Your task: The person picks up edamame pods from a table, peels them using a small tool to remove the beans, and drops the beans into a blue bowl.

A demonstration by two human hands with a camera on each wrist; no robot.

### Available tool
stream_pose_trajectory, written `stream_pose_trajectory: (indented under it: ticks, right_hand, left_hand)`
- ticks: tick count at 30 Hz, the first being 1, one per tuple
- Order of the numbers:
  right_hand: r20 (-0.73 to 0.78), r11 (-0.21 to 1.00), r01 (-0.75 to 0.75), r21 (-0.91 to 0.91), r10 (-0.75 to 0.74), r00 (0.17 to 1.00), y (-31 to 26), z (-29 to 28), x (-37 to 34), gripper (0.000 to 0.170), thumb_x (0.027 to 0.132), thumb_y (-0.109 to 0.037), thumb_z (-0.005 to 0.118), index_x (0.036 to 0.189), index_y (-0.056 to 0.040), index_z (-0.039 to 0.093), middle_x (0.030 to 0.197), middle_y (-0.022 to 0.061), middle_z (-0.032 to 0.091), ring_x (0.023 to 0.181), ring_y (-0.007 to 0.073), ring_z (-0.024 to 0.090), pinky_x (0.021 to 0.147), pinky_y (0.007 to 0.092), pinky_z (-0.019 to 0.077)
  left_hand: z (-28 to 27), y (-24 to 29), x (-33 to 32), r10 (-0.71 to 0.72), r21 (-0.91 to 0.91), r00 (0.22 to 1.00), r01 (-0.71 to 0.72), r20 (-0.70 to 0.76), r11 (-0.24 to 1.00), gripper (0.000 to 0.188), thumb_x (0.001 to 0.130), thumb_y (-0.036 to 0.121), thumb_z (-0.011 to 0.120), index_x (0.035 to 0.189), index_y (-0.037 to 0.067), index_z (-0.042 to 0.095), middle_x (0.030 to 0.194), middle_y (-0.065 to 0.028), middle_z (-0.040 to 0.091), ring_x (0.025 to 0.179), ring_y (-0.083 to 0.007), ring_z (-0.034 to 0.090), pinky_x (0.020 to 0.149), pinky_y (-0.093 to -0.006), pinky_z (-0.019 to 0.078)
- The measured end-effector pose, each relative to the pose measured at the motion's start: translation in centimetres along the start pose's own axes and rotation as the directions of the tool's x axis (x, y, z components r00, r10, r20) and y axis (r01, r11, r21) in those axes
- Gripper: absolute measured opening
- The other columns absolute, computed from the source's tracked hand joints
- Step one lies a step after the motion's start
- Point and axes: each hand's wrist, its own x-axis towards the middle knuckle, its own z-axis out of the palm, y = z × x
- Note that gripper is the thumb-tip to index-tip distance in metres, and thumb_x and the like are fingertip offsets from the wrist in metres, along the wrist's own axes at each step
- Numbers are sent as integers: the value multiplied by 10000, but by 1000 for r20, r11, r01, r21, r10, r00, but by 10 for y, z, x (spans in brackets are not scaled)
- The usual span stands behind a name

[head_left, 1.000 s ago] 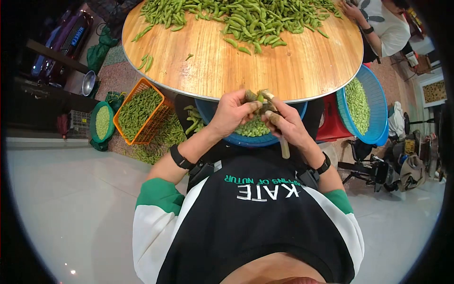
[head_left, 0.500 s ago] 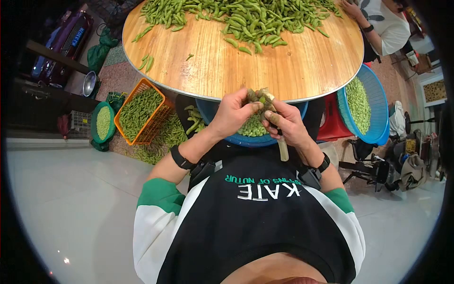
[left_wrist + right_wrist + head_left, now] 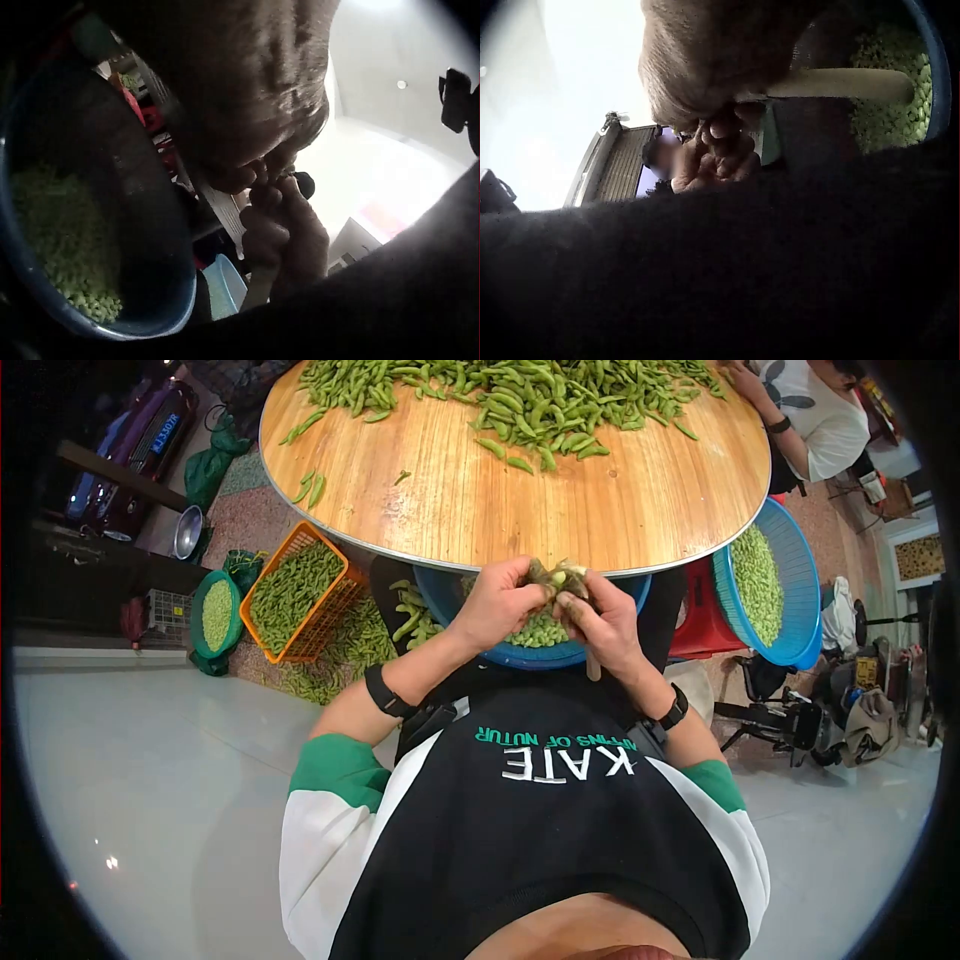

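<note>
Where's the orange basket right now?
In the head view, the orange basket is on the left, between the green basin and the loose green pods on the floor.

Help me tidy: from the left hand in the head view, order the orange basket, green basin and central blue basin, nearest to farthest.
1. Central blue basin, close below.
2. Orange basket, to the left.
3. Green basin, farther left.

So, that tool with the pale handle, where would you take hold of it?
Probably by the pale handle: it is long and straight, and its free end sticks out past the right hand. I'd come from that free end, which points toward the person's body in the head view. The fingers hide the tool's other end, so I can't tell whether it is sharp.
</note>
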Motion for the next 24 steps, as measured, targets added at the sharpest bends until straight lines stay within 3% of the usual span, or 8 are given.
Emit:
stream_pose_trajectory:
  ticks: [3, 5, 11, 16, 18, 21, 22, 24]
  right_hand:
    - [-51, 1000, -13, 2, 13, 999, 6, -1, 2, 169, 919, -48, 560, 1079, 9, 572, 762, 4, 590, 581, 46, 501, 512, 197, 409]
    - [-56, 999, -38, 35, 40, 998, 8, -1, 4, 166, 915, -47, 566, 1071, 9, 572, 757, 3, 585, 589, 47, 504, 521, 197, 411]
    - [-49, 939, 163, -304, -186, 981, 14, -4, 10, 169, 885, -23, 573, 1048, 20, 564, 771, 11, 577, 693, 75, 552, 635, 230, 463]
    - [-182, 973, 55, -225, -97, 979, 5, -23, -1, 234, 861, -8, 551, 1092, 27, 563, 845, 38, 605, 762, 89, 566, 690, 234, 466]
    - [-178, 963, 12, -269, -62, 982, 8, -35, -3, 300, 855, -25, 537, 1151, 19, 559, 886, 47, 610, 767, 90, 567, 692, 232, 461]
    - [-156, 979, 117, -165, -143, 977, 6, -41, 2, 398, 844, 0, 478, 1239, 19, 524, 830, 45, 589, 524, 35, 425, 461, 176, 331]
    - [-151, 979, 124, -162, -149, 977, 2, -40, 6, 398, 844, 0, 478, 1239, 19, 524, 830, 45, 589, 524, 35, 425, 461, 176, 331]
    - [-134, 988, 89, -129, -107, 985, -5, -37, 14, 429, 819, 18, 464, 1244, 22, 518, 848, 53, 590, 524, 35, 423, 464, 173, 333]
  left_hand:
    - [7, 6, -1, 114, 196, 990, -97, -78, 976, 112, 828, 98, 617, 820, 3, 559, 695, -40, 565, 586, -154, 565, 486, -298, 432]
    - [10, 5, -6, 622, 796, 779, -426, 80, 430, 103, 768, 69, 609, 794, 4, 533, 693, -100, 561, 618, -264, 590, 562, -352, 470]
    - [6, 15, -19, 620, 962, 751, -271, 227, -24, 85, 744, 19, 561, 815, 15, 515, 709, -141, 511, 663, -325, 579, 599, -398, 488]
    - [-29, 38, -59, 446, 999, 894, -44, 44, -9, 88, 752, 19, 565, 829, 27, 523, 773, -148, 577, 719, -300, 605, 610, -379, 499]
    - [-61, 48, -81, 349, 965, 932, 179, -103, -193, 90, 796, 64, 577, 868, 22, 541, 811, -155, 605, 742, -298, 608, 659, -389, 503]
    - [-97, 61, -94, 544, 823, 822, 420, -167, -382, 146, 851, 117, 599, 935, 0, 575, 821, -152, 595, 782, -319, 591, 716, -414, 487]
    - [-98, 68, -89, 550, 819, 819, 426, -167, -385, 146, 851, 117, 599, 935, 0, 575, 821, -152, 595, 782, -319, 591, 716, -414, 487]
    - [-98, 83, -65, 618, 986, 786, 75, 33, -149, 123, 841, 91, 596, 937, 15, 587, 825, -158, 581, 780, -344, 583, 705, -423, 481]
